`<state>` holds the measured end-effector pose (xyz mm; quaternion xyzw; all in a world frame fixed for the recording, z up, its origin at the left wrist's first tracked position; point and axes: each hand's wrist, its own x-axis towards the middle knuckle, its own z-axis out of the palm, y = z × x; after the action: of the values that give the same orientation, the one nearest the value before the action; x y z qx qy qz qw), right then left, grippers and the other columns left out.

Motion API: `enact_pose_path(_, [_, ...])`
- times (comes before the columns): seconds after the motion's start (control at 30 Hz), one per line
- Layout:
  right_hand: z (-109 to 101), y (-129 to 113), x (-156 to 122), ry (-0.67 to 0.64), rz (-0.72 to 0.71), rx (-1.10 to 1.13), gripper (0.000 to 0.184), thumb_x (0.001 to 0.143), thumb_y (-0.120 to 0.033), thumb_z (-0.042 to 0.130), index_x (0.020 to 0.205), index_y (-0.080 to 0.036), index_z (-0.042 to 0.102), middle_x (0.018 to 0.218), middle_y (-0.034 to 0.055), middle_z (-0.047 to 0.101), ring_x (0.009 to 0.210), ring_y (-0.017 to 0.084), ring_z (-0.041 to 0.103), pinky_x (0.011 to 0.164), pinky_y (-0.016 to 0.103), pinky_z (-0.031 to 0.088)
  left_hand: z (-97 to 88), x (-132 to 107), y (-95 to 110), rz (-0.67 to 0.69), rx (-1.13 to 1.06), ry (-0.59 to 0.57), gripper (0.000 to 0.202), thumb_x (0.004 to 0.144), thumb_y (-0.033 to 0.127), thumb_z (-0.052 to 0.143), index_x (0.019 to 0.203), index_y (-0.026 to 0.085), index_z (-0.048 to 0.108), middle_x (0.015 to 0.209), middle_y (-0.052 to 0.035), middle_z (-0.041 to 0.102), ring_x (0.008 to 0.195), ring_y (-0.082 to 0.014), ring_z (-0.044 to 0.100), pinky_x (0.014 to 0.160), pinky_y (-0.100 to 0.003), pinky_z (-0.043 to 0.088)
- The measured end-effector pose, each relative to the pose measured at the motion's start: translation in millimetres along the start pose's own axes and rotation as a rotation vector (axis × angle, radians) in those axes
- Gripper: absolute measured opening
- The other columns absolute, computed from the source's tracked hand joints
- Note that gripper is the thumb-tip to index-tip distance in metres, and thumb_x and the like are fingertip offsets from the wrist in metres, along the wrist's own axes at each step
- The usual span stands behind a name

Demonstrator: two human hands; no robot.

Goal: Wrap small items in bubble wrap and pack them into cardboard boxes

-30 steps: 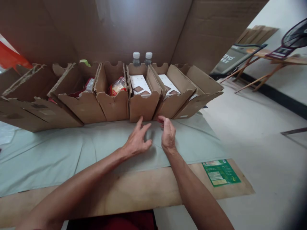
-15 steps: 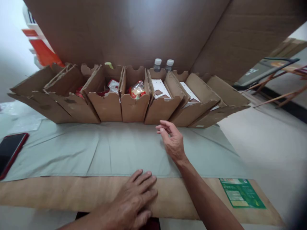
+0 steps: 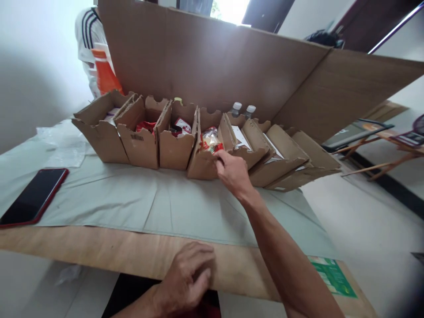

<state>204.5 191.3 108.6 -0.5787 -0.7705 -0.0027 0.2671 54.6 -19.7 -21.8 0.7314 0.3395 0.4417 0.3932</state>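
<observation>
My right hand [image 3: 232, 171] reaches forward to a cardboard bin [image 3: 200, 167] in the middle of a row of several open bins. Its fingertips curl over the bin's front rim, next to a clear snack packet [image 3: 210, 138] with red and yellow inside. My left hand [image 3: 188, 278] rests on the wooden table's front edge [image 3: 99, 251], fingers loosely bent, holding nothing. Bins to the left hold red packets [image 3: 145, 126]. Those to the right hold white cards [image 3: 241, 138].
A grey cloth [image 3: 132, 198] covers the table. A dark phone with a red rim [image 3: 33, 196] lies at the left, with clear plastic [image 3: 62, 143] beyond it. Two capped bottles [image 3: 243, 108] stand behind the bins, before a tall cardboard sheet [image 3: 215, 62]. A person's striped sleeve [image 3: 86, 33] shows behind it.
My right hand moved forward from above the cloth onto the bin's front rim. My left hand pulled back to the table's near edge. The view swung up and left.
</observation>
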Motion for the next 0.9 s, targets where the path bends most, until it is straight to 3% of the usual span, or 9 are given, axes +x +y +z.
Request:
enact_pose_path(0.13, [-36,-2,-79,-0.012,-0.186,0.082,0.019,0.096,-0.026,0.055,0.093,-0.025,0.073,0.077,0.0020,0.076,0.064,0.019,0.068,0.062,0.029,0.047,-11.0,-13,-9,-0.128,0.060,0.365,0.053,0.091,0.014,0.054,0.143,0.025,0.054,0.145,-0.0145,0.059,0.132,-0.0295,0.061,0.106,-0.049,0.056])
enact_pose_path(0.23, [-72,13,-141,0.012,-0.334,0.163,0.013,0.094,-0.023,0.060,0.097,-0.026,0.073,0.088,0.0005,0.080,0.073,0.017,0.073,0.069,0.028,0.056,-31.8,-11,-14,-0.190,0.107,0.490,0.060,0.094,0.018,0.056,0.152,0.029,0.044,0.145,-0.0126,0.056,0.130,-0.0284,0.060,0.106,-0.050,0.054])
enact_pose_path(0.37, [-111,54,-200,0.083,-0.077,0.132,0.013,0.092,-0.026,0.063,0.096,-0.029,0.076,0.085,0.0002,0.079,0.075,0.018,0.076,0.066,0.026,0.059,-58.0,6,-15,-0.210,0.153,0.523,0.063,0.093,0.022,0.060,0.153,0.031,0.043,0.144,-0.0121,0.056,0.124,-0.0274,0.063,0.099,-0.047,0.056])
enact_pose_path(0.47, [-123,87,-226,0.260,0.253,0.203,0.030,0.091,-0.037,0.070,0.120,-0.028,0.074,0.114,0.0063,0.079,0.097,0.024,0.078,0.084,0.033,0.064,-61.9,21,-12,-0.168,0.155,0.461,0.072,0.090,0.025,0.064,0.157,0.034,0.039,0.153,-0.0121,0.050,0.132,-0.0301,0.059,0.103,-0.049,0.055])
enact_pose_path(0.57, [-117,106,-249,0.220,0.353,0.356,0.064,0.086,-0.050,0.074,0.145,-0.028,0.060,0.138,0.0126,0.070,0.111,0.028,0.075,0.087,0.038,0.065,-53.5,34,-10,-0.131,0.136,0.340,0.084,0.087,0.027,0.069,0.162,0.035,0.031,0.162,-0.0117,0.043,0.144,-0.0342,0.049,0.113,-0.056,0.048])
enact_pose_path(0.67, [-90,108,-271,-0.033,0.352,0.360,0.065,0.078,-0.062,0.076,0.130,-0.023,0.070,0.124,0.0150,0.076,0.106,0.032,0.076,0.085,0.041,0.066,-42.3,45,-14,-0.129,0.120,0.268,0.091,0.085,0.026,0.070,0.164,0.035,0.026,0.166,-0.0121,0.040,0.150,-0.0366,0.042,0.119,-0.062,0.041])
enact_pose_path(0.73, [-68,102,-277,-0.113,0.380,0.362,0.065,0.076,-0.067,0.075,0.121,-0.020,0.073,0.118,0.0162,0.078,0.111,0.036,0.074,0.093,0.047,0.063,-37.2,51,-18,-0.138,0.104,0.285,0.090,0.085,0.026,0.069,0.164,0.034,0.026,0.165,-0.0128,0.041,0.149,-0.0362,0.044,0.118,-0.061,0.043])
enact_pose_path(0.8, [-48,97,-269,-0.113,0.428,0.389,0.062,0.079,-0.068,0.071,0.116,-0.019,0.072,0.115,0.0166,0.078,0.115,0.038,0.072,0.098,0.051,0.059,-34.8,57,-21,-0.149,0.085,0.328,0.086,0.086,0.026,0.067,0.163,0.034,0.028,0.162,-0.0128,0.045,0.147,-0.0347,0.047,0.114,-0.058,0.048])
enact_pose_path(0.9, [-29,98,-229,-0.056,0.456,0.514,0.055,0.084,-0.067,0.068,0.110,-0.018,0.070,0.109,0.0157,0.079,0.106,0.033,0.074,0.092,0.044,0.060,-33.8,62,-23,-0.158,0.070,0.388,0.082,0.087,0.025,0.065,0.161,0.033,0.031,0.158,-0.0120,0.048,0.145,-0.0326,0.049,0.112,-0.054,0.050])
